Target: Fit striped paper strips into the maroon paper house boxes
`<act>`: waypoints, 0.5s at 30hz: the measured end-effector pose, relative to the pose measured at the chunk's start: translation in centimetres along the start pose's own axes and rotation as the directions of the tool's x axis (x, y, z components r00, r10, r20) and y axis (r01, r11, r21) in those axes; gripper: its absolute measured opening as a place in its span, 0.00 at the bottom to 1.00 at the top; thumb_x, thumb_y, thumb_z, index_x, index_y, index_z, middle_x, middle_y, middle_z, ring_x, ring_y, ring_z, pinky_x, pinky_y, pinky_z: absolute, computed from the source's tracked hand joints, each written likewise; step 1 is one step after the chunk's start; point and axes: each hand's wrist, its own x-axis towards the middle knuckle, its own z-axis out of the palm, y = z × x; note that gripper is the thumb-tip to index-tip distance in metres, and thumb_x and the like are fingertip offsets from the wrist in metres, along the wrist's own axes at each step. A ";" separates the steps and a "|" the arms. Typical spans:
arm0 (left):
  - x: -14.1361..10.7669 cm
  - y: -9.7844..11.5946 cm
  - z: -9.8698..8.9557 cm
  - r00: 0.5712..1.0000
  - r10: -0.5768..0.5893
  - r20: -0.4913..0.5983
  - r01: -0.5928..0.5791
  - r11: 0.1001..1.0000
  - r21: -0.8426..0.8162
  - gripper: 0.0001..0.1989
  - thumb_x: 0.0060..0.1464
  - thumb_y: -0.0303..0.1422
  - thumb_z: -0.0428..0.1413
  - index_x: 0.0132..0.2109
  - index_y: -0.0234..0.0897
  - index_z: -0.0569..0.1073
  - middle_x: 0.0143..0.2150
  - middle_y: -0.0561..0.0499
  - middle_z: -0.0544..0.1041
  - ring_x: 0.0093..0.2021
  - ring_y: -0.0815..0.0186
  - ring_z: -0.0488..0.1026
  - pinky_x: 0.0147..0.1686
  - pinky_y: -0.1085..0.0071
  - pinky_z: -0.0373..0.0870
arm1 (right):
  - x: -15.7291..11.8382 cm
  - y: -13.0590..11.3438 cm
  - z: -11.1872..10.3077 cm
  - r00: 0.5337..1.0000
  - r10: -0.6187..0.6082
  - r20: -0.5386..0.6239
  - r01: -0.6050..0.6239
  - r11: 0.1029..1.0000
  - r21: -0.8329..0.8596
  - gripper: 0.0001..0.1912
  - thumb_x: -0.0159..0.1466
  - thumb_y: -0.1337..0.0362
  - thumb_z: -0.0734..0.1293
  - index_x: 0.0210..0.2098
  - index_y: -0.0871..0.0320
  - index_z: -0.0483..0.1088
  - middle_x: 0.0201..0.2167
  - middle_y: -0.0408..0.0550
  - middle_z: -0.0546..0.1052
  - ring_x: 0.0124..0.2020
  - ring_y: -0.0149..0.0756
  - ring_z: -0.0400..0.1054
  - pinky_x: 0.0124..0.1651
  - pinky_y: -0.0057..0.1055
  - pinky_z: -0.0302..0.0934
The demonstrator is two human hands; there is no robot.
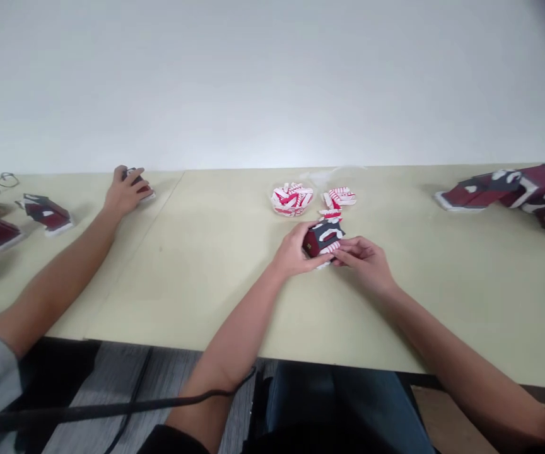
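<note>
My left hand (pixel 295 251) is wrapped round a small model house (pixel 314 242) with dark red walls and a dark grey roof trimmed in white. A red-and-white striped piece (pixel 331 248) lies against the house's near right side. My right hand (pixel 364 260) pinches that striped piece with thumb and fingers at its lower end; the fingertips partly hide it. Just behind the house, more striped pieces (pixel 341 196) lie in a loose pile. Left of them stands a clear bowl of striped pieces (pixel 292 200).
Several similar houses (pixel 471 191) are bunched at the right, and others (pixel 48 213) stand at the far left by a pair of glasses (pixel 2 181). A co-worker's hand (pixel 128 192) grips another house at the left. A white wall backs the table (pixel 197 284).
</note>
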 end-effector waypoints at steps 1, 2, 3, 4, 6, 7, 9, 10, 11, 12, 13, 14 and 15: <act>0.0 0.2 0.0 0.999 -0.029 0.014 0.029 0.999 0.025 0.37 0.49 0.45 0.64 0.61 0.32 0.64 0.58 0.42 0.73 0.56 0.53 0.72 0.58 0.60 0.69 | 0.0 0.0 0.0 1.000 0.011 -0.004 -0.012 1.000 -0.011 0.27 0.40 0.51 0.82 0.32 0.60 0.74 0.28 0.49 0.80 0.24 0.31 0.72 0.30 0.27 0.69; 0.0 0.4 -0.1 0.997 -0.069 0.035 0.067 0.996 0.066 0.37 0.50 0.46 0.62 0.62 0.34 0.63 0.59 0.45 0.73 0.57 0.52 0.71 0.58 0.58 0.68 | 0.0 0.0 -0.1 1.000 0.019 -0.005 -0.019 1.000 -0.022 0.27 0.40 0.50 0.82 0.32 0.60 0.74 0.28 0.49 0.80 0.25 0.31 0.73 0.31 0.27 0.70; -0.1 0.6 -0.2 0.992 -0.112 0.056 0.105 0.987 0.118 0.37 0.51 0.47 0.61 0.64 0.37 0.61 0.60 0.48 0.72 0.59 0.52 0.70 0.59 0.57 0.68 | 0.1 0.0 -0.1 1.000 0.022 -0.005 -0.022 0.999 -0.033 0.27 0.40 0.50 0.82 0.32 0.60 0.74 0.29 0.49 0.80 0.26 0.31 0.73 0.32 0.27 0.70; -0.1 0.9 -0.3 0.986 -0.149 0.074 0.135 0.976 0.174 0.37 0.52 0.48 0.59 0.65 0.41 0.60 0.62 0.52 0.71 0.61 0.52 0.69 0.59 0.56 0.67 | 0.1 0.0 -0.2 1.000 0.023 -0.002 -0.023 0.999 -0.040 0.27 0.41 0.51 0.82 0.33 0.59 0.74 0.29 0.48 0.80 0.27 0.31 0.73 0.32 0.27 0.71; -0.1 1.4 -0.5 0.979 -0.181 0.092 0.153 0.955 0.256 0.36 0.54 0.50 0.56 0.66 0.49 0.58 0.63 0.57 0.70 0.63 0.55 0.68 0.59 0.56 0.68 | 0.1 0.1 -0.1 1.000 0.021 0.003 -0.021 0.998 -0.052 0.25 0.42 0.52 0.82 0.33 0.58 0.74 0.30 0.46 0.80 0.28 0.31 0.73 0.34 0.27 0.71; -0.1 1.5 -0.6 0.980 -0.176 0.095 0.144 0.950 0.275 0.35 0.55 0.50 0.55 0.67 0.51 0.57 0.63 0.59 0.70 0.63 0.57 0.68 0.58 0.57 0.69 | 0.0 0.1 -0.1 1.000 0.020 0.002 -0.020 0.998 -0.056 0.25 0.43 0.52 0.82 0.33 0.58 0.73 0.30 0.46 0.80 0.28 0.30 0.73 0.34 0.28 0.71; 0.0 1.6 -0.6 0.984 -0.153 0.095 0.120 0.950 0.288 0.34 0.56 0.50 0.53 0.67 0.51 0.57 0.62 0.59 0.70 0.62 0.58 0.68 0.57 0.57 0.71 | 0.0 0.2 0.1 1.000 0.011 -0.012 -0.012 0.998 -0.068 0.24 0.44 0.52 0.82 0.33 0.57 0.73 0.30 0.45 0.80 0.28 0.30 0.73 0.34 0.28 0.71; 0.0 1.6 -0.6 0.984 -0.148 0.097 0.114 0.951 0.287 0.33 0.56 0.49 0.53 0.67 0.50 0.57 0.61 0.59 0.71 0.62 0.58 0.69 0.56 0.57 0.72 | 0.0 0.3 0.1 1.000 0.005 -0.020 -0.007 0.997 -0.080 0.24 0.44 0.52 0.82 0.33 0.57 0.73 0.29 0.45 0.80 0.28 0.31 0.72 0.34 0.29 0.71; 0.1 1.6 -0.6 0.984 -0.146 0.100 0.112 0.952 0.286 0.33 0.57 0.49 0.53 0.67 0.50 0.58 0.60 0.59 0.72 0.61 0.58 0.70 0.56 0.56 0.72 | -0.1 0.3 0.2 1.000 -0.002 -0.029 -0.001 0.995 -0.096 0.24 0.44 0.52 0.81 0.33 0.56 0.72 0.29 0.45 0.80 0.28 0.31 0.72 0.33 0.29 0.71; 0.1 1.5 -0.6 0.985 -0.142 0.101 0.108 0.953 0.285 0.32 0.57 0.48 0.53 0.66 0.50 0.58 0.59 0.59 0.73 0.61 0.57 0.70 0.56 0.55 0.73 | -0.1 0.4 0.3 0.999 -0.011 -0.040 0.006 0.993 -0.115 0.24 0.45 0.52 0.81 0.33 0.56 0.72 0.29 0.45 0.79 0.27 0.31 0.72 0.32 0.30 0.70; 0.1 1.4 -0.6 0.986 -0.135 0.102 0.101 0.954 0.282 0.31 0.57 0.47 0.53 0.66 0.50 0.59 0.59 0.59 0.73 0.60 0.57 0.71 0.55 0.55 0.73 | -0.1 0.5 0.3 0.998 -0.022 -0.052 0.015 0.991 -0.136 0.24 0.45 0.52 0.81 0.34 0.56 0.72 0.29 0.45 0.79 0.27 0.31 0.72 0.31 0.29 0.70; 0.1 1.2 -0.6 0.986 -0.128 0.103 0.095 0.956 0.278 0.31 0.57 0.47 0.53 0.66 0.50 0.60 0.58 0.59 0.73 0.60 0.56 0.71 0.55 0.54 0.73 | -0.1 0.6 0.3 0.997 -0.035 -0.068 0.024 0.987 -0.157 0.24 0.45 0.53 0.81 0.34 0.56 0.72 0.29 0.44 0.78 0.27 0.32 0.71 0.30 0.29 0.69; 0.1 1.1 -0.6 0.987 -0.123 0.105 0.090 0.957 0.275 0.30 0.57 0.47 0.53 0.66 0.51 0.60 0.58 0.59 0.73 0.60 0.55 0.71 0.55 0.53 0.73 | 0.0 0.6 0.2 0.995 -0.051 -0.090 0.034 0.983 -0.180 0.25 0.44 0.54 0.81 0.35 0.56 0.71 0.29 0.44 0.77 0.26 0.32 0.71 0.28 0.28 0.68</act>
